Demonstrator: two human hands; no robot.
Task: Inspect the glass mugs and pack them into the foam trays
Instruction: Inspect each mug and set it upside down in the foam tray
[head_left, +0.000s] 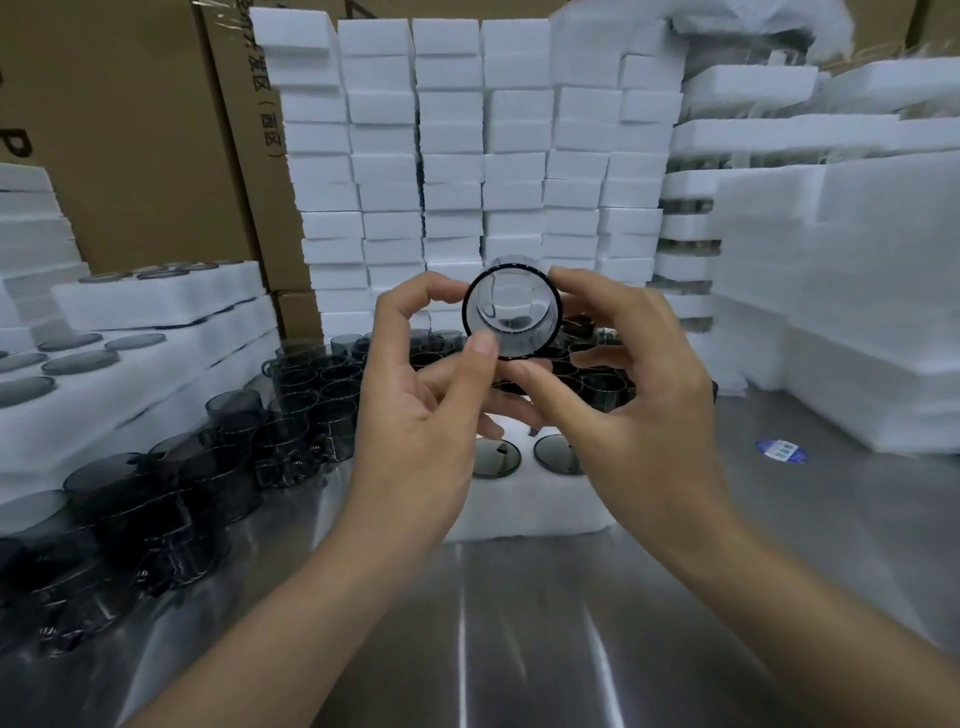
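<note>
A smoky glass mug (511, 312) is held up at the middle of the view, its round mouth turned toward me. My left hand (421, 415) grips it from the left, thumb on the lower rim and fingers curled over the top. My right hand (623, 395) holds it from the right, fingertips round its side and bottom. Below the hands a white foam tray (519, 512) lies on the steel table, with two mugs (524, 456) seated in its holes. Several loose dark mugs (311, 384) stand behind and to the left.
Filled foam trays (156, 332) are stacked at the left. Tall stacks of white foam blocks (457, 156) rise behind, with more foam (857, 312) at the right and cardboard boxes (130, 130) at the back left. A blue sticker (782, 450) lies on the table.
</note>
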